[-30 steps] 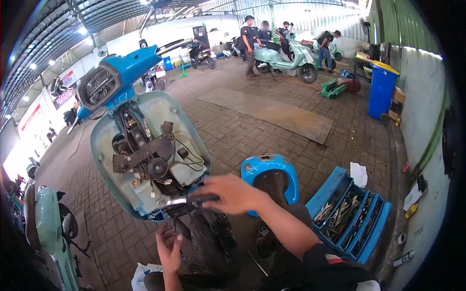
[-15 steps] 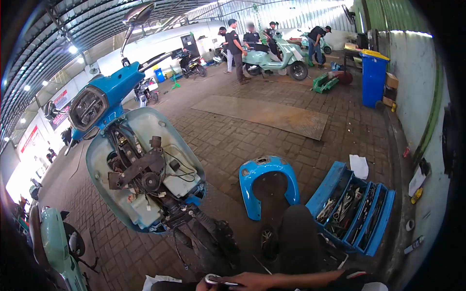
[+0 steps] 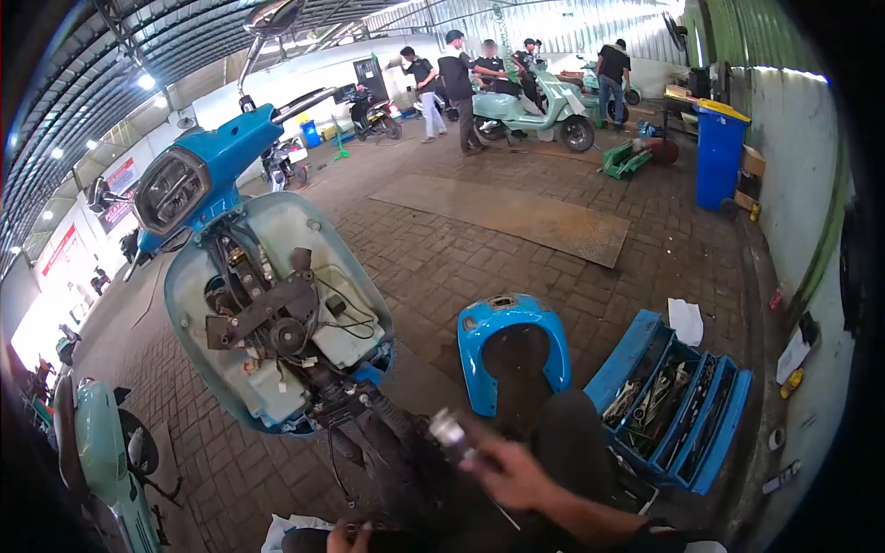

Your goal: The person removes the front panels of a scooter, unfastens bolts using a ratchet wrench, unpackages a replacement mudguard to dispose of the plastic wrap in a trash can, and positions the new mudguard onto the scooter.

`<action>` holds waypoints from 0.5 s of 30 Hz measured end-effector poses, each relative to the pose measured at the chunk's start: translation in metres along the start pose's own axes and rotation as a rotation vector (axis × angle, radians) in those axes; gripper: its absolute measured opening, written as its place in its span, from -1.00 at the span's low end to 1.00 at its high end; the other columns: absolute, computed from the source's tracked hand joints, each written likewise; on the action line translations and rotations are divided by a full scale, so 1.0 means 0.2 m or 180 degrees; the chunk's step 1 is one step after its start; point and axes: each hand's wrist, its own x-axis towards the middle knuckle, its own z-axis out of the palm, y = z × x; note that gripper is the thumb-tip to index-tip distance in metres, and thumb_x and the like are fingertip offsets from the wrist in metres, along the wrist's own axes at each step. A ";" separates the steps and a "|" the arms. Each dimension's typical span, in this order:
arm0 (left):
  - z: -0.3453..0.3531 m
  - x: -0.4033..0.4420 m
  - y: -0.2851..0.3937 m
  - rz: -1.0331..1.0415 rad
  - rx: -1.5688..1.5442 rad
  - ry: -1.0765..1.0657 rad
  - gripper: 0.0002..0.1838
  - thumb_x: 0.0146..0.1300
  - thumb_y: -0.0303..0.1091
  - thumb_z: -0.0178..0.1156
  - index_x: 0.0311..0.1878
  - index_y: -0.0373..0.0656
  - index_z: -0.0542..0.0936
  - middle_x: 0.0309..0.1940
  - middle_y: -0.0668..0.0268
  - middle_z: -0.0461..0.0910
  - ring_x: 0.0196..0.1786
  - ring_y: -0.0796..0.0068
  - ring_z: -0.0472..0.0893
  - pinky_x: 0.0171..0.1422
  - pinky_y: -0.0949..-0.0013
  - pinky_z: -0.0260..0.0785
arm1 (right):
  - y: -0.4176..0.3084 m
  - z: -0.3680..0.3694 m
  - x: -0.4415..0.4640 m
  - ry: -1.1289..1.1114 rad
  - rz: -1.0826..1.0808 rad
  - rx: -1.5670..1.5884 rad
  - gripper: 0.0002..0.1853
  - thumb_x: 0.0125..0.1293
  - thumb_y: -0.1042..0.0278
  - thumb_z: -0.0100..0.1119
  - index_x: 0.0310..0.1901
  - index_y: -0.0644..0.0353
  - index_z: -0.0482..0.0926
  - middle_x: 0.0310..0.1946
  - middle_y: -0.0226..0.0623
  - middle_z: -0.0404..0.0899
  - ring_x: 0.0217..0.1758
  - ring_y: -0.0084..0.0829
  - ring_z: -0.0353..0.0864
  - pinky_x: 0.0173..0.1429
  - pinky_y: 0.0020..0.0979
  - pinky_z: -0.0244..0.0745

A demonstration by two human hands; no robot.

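My right hand (image 3: pixel 509 475) reaches out over my lap, closed on a blurred object with a shiny silver end (image 3: pixel 447 429). Motion smears that object, so its exact kind cannot be made out. At the bottom edge my left hand (image 3: pixel 348 538) shows only in part, its fingers curled near my leg; whatever is in them is too small to name. The stripped front of a blue scooter (image 3: pixel 277 318) stands ahead on the left, its inner brackets and wires exposed. On the floor lies a blue U-shaped body panel (image 3: pixel 473 355), apart from both hands.
An opened blue toolbox (image 3: pixel 627 355) full of wrenches stands at my right. White paper (image 3: pixel 685 323) lies behind it. A pale green scooter (image 3: pixel 97 452) is at far left. Farther off are a metal sheet (image 3: pixel 516 221), a blue bin (image 3: pixel 717 161) and several people around another scooter (image 3: pixel 553 106).
My right hand has lifted from my lap and moved up and forward with the silver-ended object, away from my left hand. The left hand has shifted slightly left. People in the background changed posture.
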 end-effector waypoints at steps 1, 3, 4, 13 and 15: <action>0.02 -0.01 -0.15 -0.0382 -0.0959 0.0186 -0.67 0.59 -0.23 0.12 0.15 -0.33 0.59 -0.19 0.11 0.68 -0.16 0.17 0.61 0.01 0.10 0.46 | -0.02 -0.16 0.00 0.0557 -0.0181 -0.0167 -0.36 0.53 0.36 0.20 0.60 0.07 0.31 0.16 -0.06 0.69 0.02 -0.48 0.64 0.15 -0.35 0.56; -0.02 0.00 -0.42 -0.0769 -0.1920 0.0393 -0.65 0.60 -0.20 0.12 0.17 -0.32 0.58 -0.19 0.20 0.68 -0.15 0.24 0.59 -0.01 0.11 0.44 | -0.04 -0.39 -0.02 0.1327 -0.0214 -0.0651 -0.31 0.50 0.49 0.19 0.62 0.10 0.25 0.08 -0.13 0.74 -0.09 -0.59 0.61 0.05 -0.42 0.58; -0.08 0.02 -0.51 -0.0732 -0.1798 -0.0042 -0.63 0.61 -0.18 0.11 0.19 -0.31 0.57 -0.17 0.25 0.67 -0.12 0.29 0.60 0.00 0.14 0.44 | -0.09 -0.47 -0.05 0.1497 0.0178 -0.0963 -0.31 0.53 0.50 0.13 0.64 0.06 0.21 0.06 0.00 0.75 -0.12 -0.45 0.71 0.02 -0.32 0.61; -0.07 0.25 -0.03 0.0314 0.0057 -0.0122 -0.58 0.51 -0.21 0.29 0.21 -0.38 0.60 -0.04 0.01 0.76 -0.01 0.12 0.72 0.09 0.15 0.53 | 1.37 -0.72 -0.91 -0.1032 0.2940 -0.3098 -0.52 0.35 0.14 0.14 0.28 0.02 0.62 -0.02 0.15 0.72 0.08 0.12 0.73 0.12 0.09 0.62; -0.07 0.30 0.12 0.0353 0.0241 -0.0053 -0.62 0.44 -0.27 0.36 0.19 -0.32 0.67 -0.06 0.01 0.78 -0.01 0.14 0.76 0.10 0.15 0.56 | 2.01 -0.56 -1.51 0.0123 0.2114 0.1192 -0.55 0.40 0.16 0.25 0.24 0.20 0.62 0.26 0.00 0.64 0.27 0.00 0.67 0.29 -0.07 0.56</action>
